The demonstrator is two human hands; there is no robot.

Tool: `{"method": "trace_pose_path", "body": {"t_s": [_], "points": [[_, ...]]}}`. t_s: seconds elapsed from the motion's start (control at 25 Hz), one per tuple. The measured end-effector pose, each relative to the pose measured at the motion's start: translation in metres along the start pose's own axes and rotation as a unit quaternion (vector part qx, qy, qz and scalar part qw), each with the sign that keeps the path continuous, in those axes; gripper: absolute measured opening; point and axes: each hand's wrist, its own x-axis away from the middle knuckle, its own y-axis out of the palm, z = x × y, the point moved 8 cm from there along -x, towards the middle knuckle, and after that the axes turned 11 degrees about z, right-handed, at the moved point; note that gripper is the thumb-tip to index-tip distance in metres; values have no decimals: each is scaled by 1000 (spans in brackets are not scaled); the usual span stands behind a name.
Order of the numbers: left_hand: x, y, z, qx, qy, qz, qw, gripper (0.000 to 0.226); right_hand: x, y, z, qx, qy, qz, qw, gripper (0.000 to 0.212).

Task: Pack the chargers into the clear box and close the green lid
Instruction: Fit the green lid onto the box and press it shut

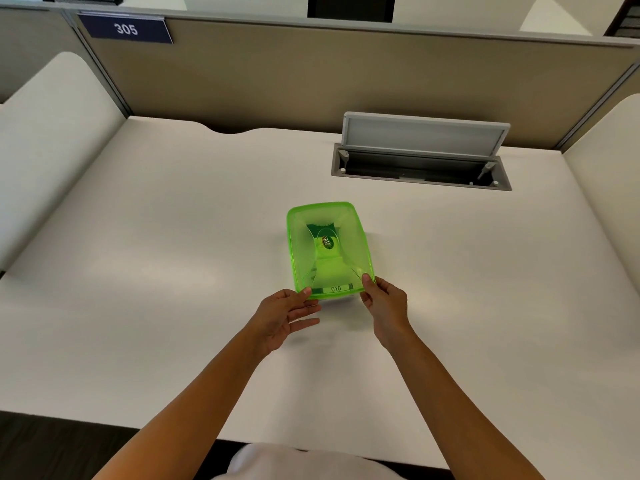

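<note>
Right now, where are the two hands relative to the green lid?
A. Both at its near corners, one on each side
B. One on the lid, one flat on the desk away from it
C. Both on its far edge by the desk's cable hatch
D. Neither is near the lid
A: the left hand touches the near left corner of the green lid and the right hand its near right corner.

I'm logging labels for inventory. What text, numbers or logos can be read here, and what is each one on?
"305": white digits on the dark blue sign fixed to the partition.
"018": strip label at the near edge of the green lid.
Round logo sticker seen through the lid: too blurred to read.
</note>
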Motion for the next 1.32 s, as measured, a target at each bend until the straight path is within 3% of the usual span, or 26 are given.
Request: {"method": "trace_pose_path", "body": {"t_s": [0.16,0.32,0.56,0.64,0.8,0.96,1.16,1.32], "points": [[4,1,-1,-19,3,13,1000,27,-4,2,-3,15,3,-11,1000,27],[12,0,-3,-141,7,23,990,60,-13,3,-23,44,4,-99,994,25],[-10,-23,57,-112,105,207,966,65,-34,3,-63,220,23,-230,948,27],[-15,-25,70,-156,154,244,945,64,-41,5,-70,255,24,-240,936,27],[-13,-24,80,-238,294,253,890,71,-52,3,-68,210,35,-171,962,22],[-13,-25,75,-228,352,235,877,65,-56,-4,-55,149,56,-90,983,15],[-16,-29,54,-277,326,197,882,69,-67,0,-63,171,-7,-39,984,24],[-37,-5,90,-338,261,246,870,69,-75,16,-77,250,-66,-10,966,34]]}}
